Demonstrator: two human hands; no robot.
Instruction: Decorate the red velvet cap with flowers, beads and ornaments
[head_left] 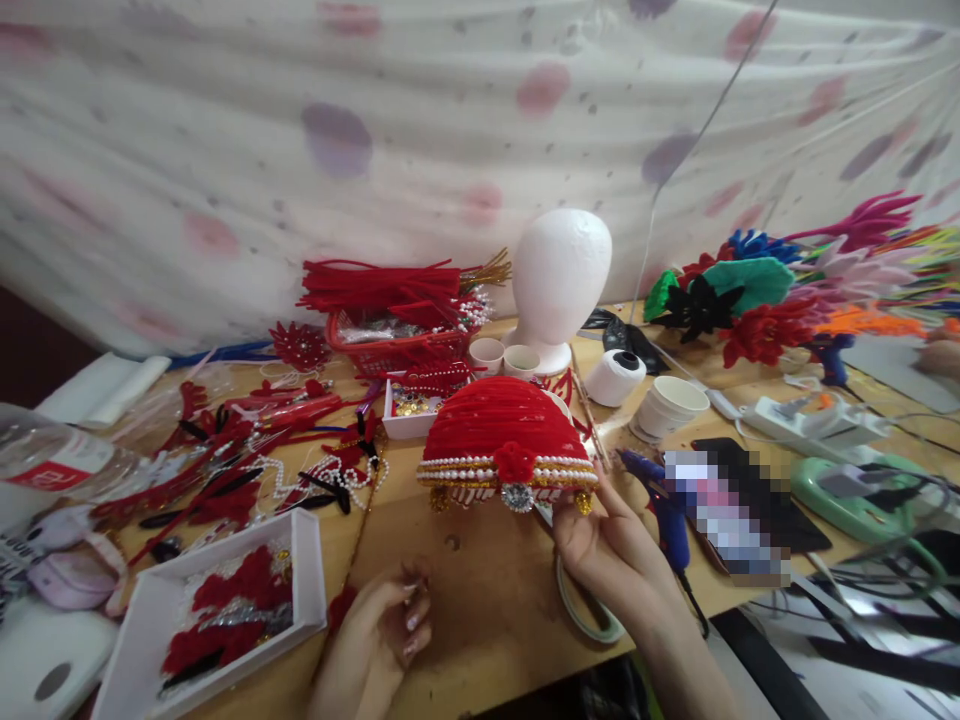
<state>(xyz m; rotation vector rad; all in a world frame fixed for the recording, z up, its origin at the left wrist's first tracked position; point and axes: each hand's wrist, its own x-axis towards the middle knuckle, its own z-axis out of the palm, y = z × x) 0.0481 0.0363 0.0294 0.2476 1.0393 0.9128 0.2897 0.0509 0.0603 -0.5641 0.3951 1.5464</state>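
My right hand (600, 535) grips the lower right edge of a red headdress (502, 415), holding it up above the table. The headdress has a domed, ribbed red top, rows of white pearls and gold trim along its band, a red flower (514, 462) at the front and a round clear gem (517, 497) below that. Lower and to the left, my left hand (394, 625) is apart from the headdress, fingers curled in and thumb near the fingertips. Whatever it may pinch is too small to make out. Scissors with pale green handles (589, 615) lie partly hidden by my right hand.
A white foam head (562, 275) stands behind, beside a red basket (405, 348) of red stems. White trays (307, 570) of trimmings and strung pearls lie left. Rightward are a blue glue gun (667, 505), a phone (720, 520), cups, thread, a power strip (817, 425) and cables.
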